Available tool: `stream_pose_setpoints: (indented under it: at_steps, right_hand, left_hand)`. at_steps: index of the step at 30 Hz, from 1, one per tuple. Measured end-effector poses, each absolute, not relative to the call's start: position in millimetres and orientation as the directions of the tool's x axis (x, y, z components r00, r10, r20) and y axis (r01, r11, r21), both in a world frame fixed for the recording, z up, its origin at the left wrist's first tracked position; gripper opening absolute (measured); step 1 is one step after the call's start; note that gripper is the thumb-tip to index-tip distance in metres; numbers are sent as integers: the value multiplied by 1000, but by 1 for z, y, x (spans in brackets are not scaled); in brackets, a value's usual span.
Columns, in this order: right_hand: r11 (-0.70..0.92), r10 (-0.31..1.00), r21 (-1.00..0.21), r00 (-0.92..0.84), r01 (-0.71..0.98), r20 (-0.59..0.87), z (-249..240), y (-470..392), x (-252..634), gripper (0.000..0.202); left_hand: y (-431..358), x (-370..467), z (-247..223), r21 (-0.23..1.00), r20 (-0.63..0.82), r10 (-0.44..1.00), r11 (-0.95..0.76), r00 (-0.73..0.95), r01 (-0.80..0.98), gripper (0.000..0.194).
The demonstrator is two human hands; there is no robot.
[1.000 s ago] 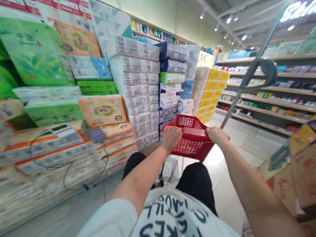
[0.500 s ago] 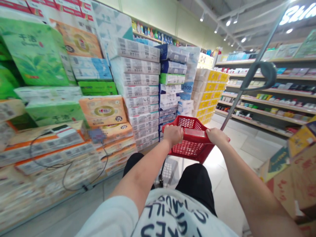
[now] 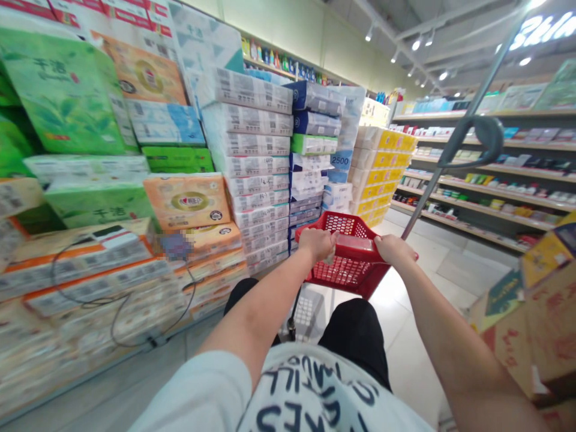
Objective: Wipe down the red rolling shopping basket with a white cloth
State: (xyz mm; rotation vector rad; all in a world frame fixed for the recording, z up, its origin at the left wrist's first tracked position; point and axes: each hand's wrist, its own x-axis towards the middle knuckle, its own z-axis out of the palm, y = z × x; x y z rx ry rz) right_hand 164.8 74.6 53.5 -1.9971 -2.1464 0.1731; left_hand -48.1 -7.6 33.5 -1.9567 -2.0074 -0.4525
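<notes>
A red shopping cart [image 3: 344, 273] with a perforated basket stands in front of my body, its handle [image 3: 355, 243] running crosswise between my hands. My left hand [image 3: 317, 243] is wrapped round the handle's left part, with something small and pale by its fingers that I cannot make out. At the handle's right end, my right hand [image 3: 396, 249] is closed on it. A grey metal pole [image 3: 432, 192] with a looped grey piece [image 3: 486, 144] rises from behind my right hand. No goods can be made out inside the basket.
Stacked tissue packs [image 3: 256, 144] line the left, with a cable [image 3: 121, 297] hanging over the lower ones. Yellow-and-white packs [image 3: 382, 168] stand ahead. Shelves [image 3: 504, 168] of small goods run along the right, and cardboard boxes [image 3: 540, 312] sit near my right arm. Pale tiled floor [image 3: 418, 336] lies between.
The view has shifted very slightly. A small pale thing now shows at my left hand's fingers. Both hands stay on the cart handle.
</notes>
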Motion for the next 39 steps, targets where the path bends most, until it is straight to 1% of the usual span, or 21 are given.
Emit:
stream_pose_setpoints:
  at_steps: [2, 4, 6, 7, 9, 11, 13, 14, 16, 18, 20, 23, 25, 26, 28, 30, 32, 34, 35, 37, 39]
  right_hand:
    - [59, 997, -222, -46, 973, 65, 55, 75, 165, 50]
    - [45, 997, -223, -32, 974, 64, 55, 75, 165, 50]
    - [66, 995, -225, -47, 972, 89, 54, 73, 166, 49]
    - [76, 992, -227, -50, 971, 116, 51, 71, 166, 49]
    - [75, 975, -227, -24, 971, 219, 42, 64, 167, 51]
    - [92, 931, -215, -8, 972, 364, 29, 53, 168, 55]
    - [173, 867, -175, -66, 969, 494, 14, 43, 170, 56]
    - [223, 835, -151, -109, 963, 540, 7, 38, 171, 55]
    - [286, 787, -119, -163, 951, 595, -4, 33, 173, 54]
    - [292, 764, -113, -161, 950, 624, -12, 33, 174, 53]
    - [296, 740, -110, -155, 949, 654, -16, 36, 175, 50]
    - [366, 617, -90, -169, 926, 769, -21, 45, 179, 42]
    - [443, 483, -53, -189, 895, 855, -24, 50, 183, 36]
    - [482, 419, -29, -202, 876, 885, -26, 51, 185, 33]
    - [540, 325, 18, -229, 841, 918, -28, 52, 188, 27]
    - [561, 279, 46, -241, 827, 930, -29, 52, 189, 23]
    - [549, 265, 58, -239, 834, 934, -29, 51, 189, 22]
    - [526, 260, 63, -230, 848, 938, -28, 50, 188, 22]
    - [517, 258, 63, -226, 854, 940, -28, 49, 187, 23]
    - [502, 252, 67, -220, 862, 942, -28, 49, 186, 22]
    - [493, 245, 74, -219, 867, 944, -28, 49, 186, 22]
  left_hand:
    - [-10, -48, 31, -9, 451, 893, -4, 7, 1000, 60]
    - [-18, -49, 23, -52, 539, 839, -52, 72, 997, 49]
    - [-24, -49, 16, -92, 612, 781, -88, 126, 992, 39]
    - [-25, -50, 15, -94, 628, 768, -88, 128, 992, 38]
    - [-22, -49, 20, -51, 597, 799, -53, 73, 997, 43]
    - [-15, -50, 29, 8, 483, 876, -14, 8, 1000, 54]
    - [-11, -51, 35, 23, 388, 922, -6, -3, 1000, 61]
    - [-11, -52, 35, 13, 388, 921, -16, 10, 1000, 60]
    - [-18, -53, 28, -33, 478, 876, -55, 64, 998, 50]
    - [-25, -53, 19, -80, 587, 801, -91, 121, 993, 38]
    - [-28, -52, 14, -68, 631, 769, -81, 106, 994, 35]
    - [-22, -50, 19, 4, 551, 834, -29, 22, 1000, 48]
    - [-18, -50, 23, -7, 498, 866, -44, 41, 999, 54]
    - [-18, -50, 24, -28, 504, 861, -63, 69, 998, 52]
    - [-21, -50, 21, -81, 565, 813, -114, 140, 990, 44]
    - [-26, -51, 19, -98, 614, 769, -150, 178, 984, 38]
    - [-26, -51, 22, -41, 599, 790, -132, 130, 990, 41]
    - [-24, -51, 27, 35, 526, 850, -67, 39, 997, 50]
    - [-23, -51, 28, 49, 493, 870, -47, 17, 998, 52]
    - [-25, -51, 28, 23, 494, 868, -69, 49, 997, 51]
    - [-30, -50, 22, -39, 570, 811, -128, 128, 991, 42]
